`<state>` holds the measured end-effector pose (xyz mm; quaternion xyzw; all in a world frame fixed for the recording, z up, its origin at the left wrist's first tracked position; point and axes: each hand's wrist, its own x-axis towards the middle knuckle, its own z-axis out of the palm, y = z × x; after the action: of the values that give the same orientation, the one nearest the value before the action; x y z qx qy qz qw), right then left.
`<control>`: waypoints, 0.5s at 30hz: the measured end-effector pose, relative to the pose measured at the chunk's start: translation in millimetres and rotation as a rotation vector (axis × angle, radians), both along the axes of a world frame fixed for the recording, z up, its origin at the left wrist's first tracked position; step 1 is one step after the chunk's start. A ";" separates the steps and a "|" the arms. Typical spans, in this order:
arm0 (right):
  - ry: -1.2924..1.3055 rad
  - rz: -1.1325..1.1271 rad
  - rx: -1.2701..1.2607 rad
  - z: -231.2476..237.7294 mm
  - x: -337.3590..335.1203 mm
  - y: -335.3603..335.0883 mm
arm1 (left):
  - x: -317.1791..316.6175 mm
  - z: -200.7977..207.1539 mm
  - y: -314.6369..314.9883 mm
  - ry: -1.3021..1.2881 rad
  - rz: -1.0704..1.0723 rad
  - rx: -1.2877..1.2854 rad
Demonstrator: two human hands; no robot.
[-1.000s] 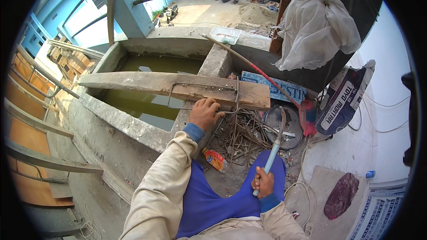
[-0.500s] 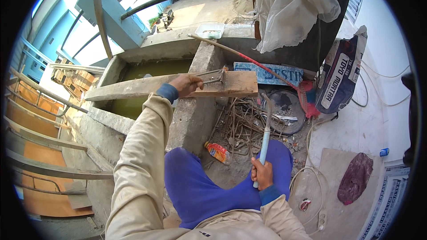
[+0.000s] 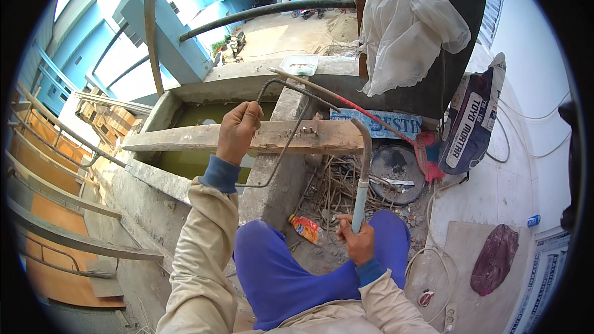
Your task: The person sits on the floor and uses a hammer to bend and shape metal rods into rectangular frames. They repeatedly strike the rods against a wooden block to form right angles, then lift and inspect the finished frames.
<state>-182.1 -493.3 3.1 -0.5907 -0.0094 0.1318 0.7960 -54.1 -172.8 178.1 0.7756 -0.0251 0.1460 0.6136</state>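
Steel rebar, bent into a squared stirrup (image 3: 291, 124), now hangs lifted above the nail-studded wooden plank (image 3: 297, 137); half a second ago the left hand (image 3: 238, 130) pressed on that plank, so a bend looks finished. That hand is closed around the stirrup's upper corner. The right hand (image 3: 354, 241) grips the pale handle of one curved bending tool (image 3: 362, 173), fingers wrapped tight. One plank, one stirrup, one mortar bag (image 3: 471, 120), one orange packet (image 3: 305, 227).

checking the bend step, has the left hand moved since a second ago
Yes. The left hand has gone up from the low end of the wooden plank by the wire pile and now sits over the plank's middle, holding a bent steel rod.
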 end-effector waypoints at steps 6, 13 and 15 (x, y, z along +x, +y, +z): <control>-0.287 -0.133 0.022 26.1 103.5 63.0 | -47.8 -80.2 -63.2 0.321 -0.096 -0.802; -0.007 -0.130 -0.073 8.8 148.4 94.0 | -22.0 -137.0 -54.8 0.389 0.080 -0.688; 0.041 -0.187 -0.166 4.4 163.9 106.1 | -3.7 -147.3 -44.4 0.519 0.144 -0.712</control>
<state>-18.2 -387.2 7.5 -0.6500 0.0729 0.0696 0.7532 -57.8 -217.2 30.8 0.5267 0.2358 -0.0117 0.8166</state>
